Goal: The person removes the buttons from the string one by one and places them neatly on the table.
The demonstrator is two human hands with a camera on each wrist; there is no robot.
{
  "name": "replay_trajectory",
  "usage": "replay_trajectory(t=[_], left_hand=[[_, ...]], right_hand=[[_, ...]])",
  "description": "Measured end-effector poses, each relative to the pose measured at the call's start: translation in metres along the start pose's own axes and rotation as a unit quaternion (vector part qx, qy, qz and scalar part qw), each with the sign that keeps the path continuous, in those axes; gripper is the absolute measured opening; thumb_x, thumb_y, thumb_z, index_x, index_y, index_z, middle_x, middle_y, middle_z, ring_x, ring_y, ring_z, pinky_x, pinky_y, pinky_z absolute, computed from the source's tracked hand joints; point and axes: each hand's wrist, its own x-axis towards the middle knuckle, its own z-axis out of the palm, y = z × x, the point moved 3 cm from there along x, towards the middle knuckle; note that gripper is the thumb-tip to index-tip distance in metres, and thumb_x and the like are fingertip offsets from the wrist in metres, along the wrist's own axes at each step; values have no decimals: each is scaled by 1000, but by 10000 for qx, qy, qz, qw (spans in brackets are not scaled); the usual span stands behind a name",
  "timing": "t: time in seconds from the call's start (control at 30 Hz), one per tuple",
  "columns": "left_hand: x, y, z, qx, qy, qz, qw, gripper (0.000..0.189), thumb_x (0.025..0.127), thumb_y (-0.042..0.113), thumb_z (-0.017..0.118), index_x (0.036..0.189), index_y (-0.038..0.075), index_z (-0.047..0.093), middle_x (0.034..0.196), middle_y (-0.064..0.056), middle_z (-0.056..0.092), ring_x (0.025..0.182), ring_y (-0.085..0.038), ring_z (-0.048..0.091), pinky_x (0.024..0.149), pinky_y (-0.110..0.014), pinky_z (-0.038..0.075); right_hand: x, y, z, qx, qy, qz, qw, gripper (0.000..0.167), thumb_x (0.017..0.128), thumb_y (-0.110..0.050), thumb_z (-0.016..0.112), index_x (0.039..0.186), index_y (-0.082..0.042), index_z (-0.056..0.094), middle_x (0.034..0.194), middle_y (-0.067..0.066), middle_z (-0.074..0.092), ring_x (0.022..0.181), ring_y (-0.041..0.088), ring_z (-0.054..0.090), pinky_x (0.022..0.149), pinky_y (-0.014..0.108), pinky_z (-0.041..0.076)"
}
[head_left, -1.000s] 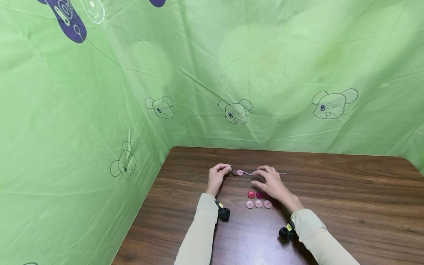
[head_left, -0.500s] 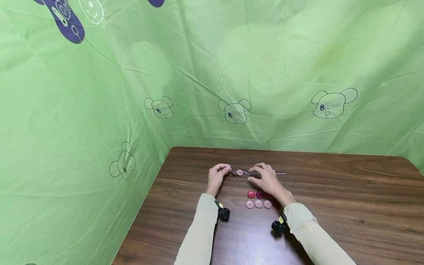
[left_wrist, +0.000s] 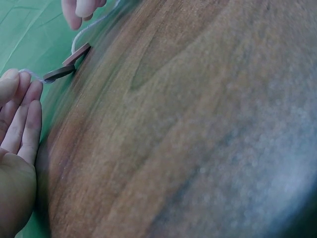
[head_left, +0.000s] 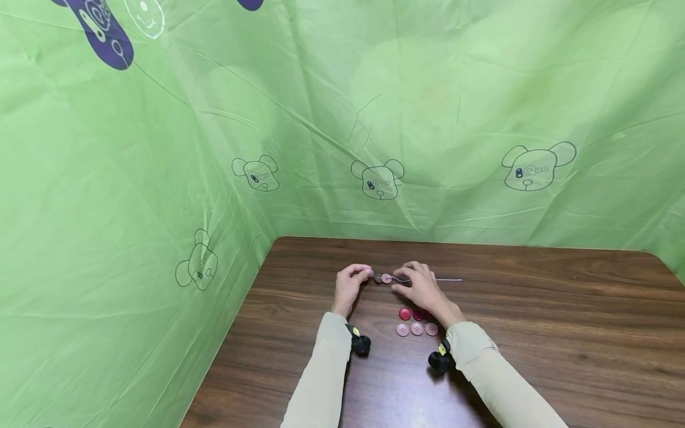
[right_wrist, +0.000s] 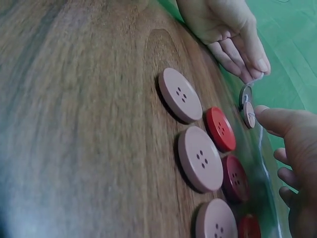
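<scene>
My left hand pinches the end of a pale string between thumb and fingertip, toward the far left of the table. Just right of that pinch, a dark button and a pink button are threaded on the string, overlapping each other. My right hand hovers over the string with thumb and fingers spread. In the right wrist view its thumb tip is right at the pink threaded button. The string runs on beneath this hand and comes out to its right.
Nearer me lie two rows of loose four-hole buttons: pink ones in front, then a red button and a magenta button behind. My right forearm passes beside them. A green printed curtain stands behind the wooden table.
My right hand has slid left along the string toward the threaded buttons, its fingers still spread. The left hand has kept its pinch in place.
</scene>
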Motion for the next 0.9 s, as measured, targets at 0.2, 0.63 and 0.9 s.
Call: replay_trajectory(t=[0.2,0.63,0.9], left_hand=[[0,0,0,-7,-43,-14,10000,20,89,5,66,103,-9,69,100,-27,69,97,-37,66,91,-53,50],[1,0,0,-55,-83,7,10000,23,89,5,66,104,-12,67,102,-27,69,98,-37,66,90,-47,53],[0,1,1,-44,-46,76,10000,21,89,3,66,103,-12,67,101,-28,69,97,-37,66,89,-46,54]], right_hand=[[7,-2,6,-73,-73,-8,9999,36,82,-31,75,112,-13,69,121,15,55,115,39,45,92,54,36],[18,-8,15,-429,-192,101,9988,36,84,-32,73,115,-15,68,123,16,54,116,40,43,91,55,35],[20,-8,21,-560,-244,179,9980,31,84,-30,73,112,-16,69,125,16,53,116,39,42,94,54,34]])
